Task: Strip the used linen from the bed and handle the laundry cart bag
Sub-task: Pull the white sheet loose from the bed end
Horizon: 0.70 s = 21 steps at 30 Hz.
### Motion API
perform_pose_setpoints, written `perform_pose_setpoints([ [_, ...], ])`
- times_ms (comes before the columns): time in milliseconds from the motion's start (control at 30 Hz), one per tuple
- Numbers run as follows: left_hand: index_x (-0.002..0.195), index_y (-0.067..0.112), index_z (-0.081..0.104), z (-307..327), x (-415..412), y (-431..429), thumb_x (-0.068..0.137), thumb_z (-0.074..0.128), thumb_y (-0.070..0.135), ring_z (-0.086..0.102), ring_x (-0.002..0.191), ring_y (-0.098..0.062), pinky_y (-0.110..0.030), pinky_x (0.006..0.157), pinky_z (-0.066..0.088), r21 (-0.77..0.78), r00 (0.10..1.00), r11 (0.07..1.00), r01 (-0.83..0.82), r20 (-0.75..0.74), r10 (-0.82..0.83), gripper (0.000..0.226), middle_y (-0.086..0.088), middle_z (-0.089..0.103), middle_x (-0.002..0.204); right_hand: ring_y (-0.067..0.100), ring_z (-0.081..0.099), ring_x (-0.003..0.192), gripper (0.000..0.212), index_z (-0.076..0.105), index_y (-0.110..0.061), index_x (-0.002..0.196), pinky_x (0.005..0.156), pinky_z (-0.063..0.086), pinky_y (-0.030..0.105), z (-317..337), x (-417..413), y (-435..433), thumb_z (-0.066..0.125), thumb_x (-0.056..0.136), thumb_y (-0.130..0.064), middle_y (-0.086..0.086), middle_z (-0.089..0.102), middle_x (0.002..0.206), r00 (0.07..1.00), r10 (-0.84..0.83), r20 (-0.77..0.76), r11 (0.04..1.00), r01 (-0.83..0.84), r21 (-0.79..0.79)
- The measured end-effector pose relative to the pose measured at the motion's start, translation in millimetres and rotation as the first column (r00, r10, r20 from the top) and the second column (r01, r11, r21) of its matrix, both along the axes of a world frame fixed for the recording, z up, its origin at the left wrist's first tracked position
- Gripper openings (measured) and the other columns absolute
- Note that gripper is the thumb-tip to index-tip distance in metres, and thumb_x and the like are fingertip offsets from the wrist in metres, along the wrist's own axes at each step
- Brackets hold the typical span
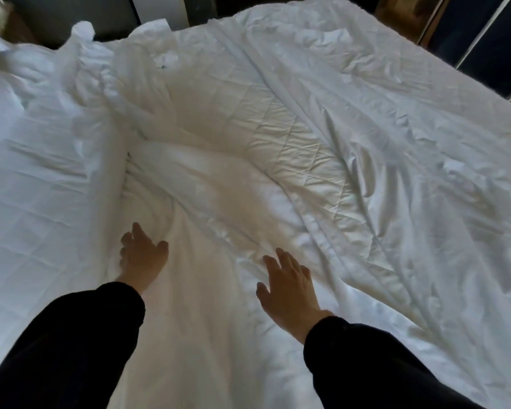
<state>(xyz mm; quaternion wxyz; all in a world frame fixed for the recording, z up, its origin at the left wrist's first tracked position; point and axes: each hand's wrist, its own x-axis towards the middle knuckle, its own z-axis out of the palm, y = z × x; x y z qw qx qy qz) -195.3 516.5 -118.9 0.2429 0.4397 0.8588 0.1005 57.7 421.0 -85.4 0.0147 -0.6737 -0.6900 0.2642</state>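
Rumpled white cotton bed linen (381, 149) covers the whole bed, bunched into a ridge running from 6 o'clock toward 11 o'clock; a quilted white mattress pad (281, 125) shows through near centre; left hand (142, 255), at 7 o'clock, fingers spread and slack, rests on the ridge's left flank, gripping nothing; right hand (289, 287), at 5 o'clock, fingers splayed, lies flat just over the sheet; contact unclear; both black long sleeves (71, 343) enter from the bottom edge.
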Motion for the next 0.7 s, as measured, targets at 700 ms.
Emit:
perform_pose_setpoints([
  [700,0.152,0.018,0.001,-19,-156,48,0.086,0.061,0.030,0.001,0.144,-0.041,-0.065,0.111,0.004,-0.049,0.885,0.990,-0.134,-0.456,0.097,0.090,-0.022,-0.003,0.157,0.036,0.012,0.141,0.084,0.022,-0.020,0.147,0.105,0.027,0.060,-54,-123,114,0.067,0.080,-0.045,0.017,0.010,0.152,0.860,0.397,0.320,0.917,-0.355,-0.184],
])
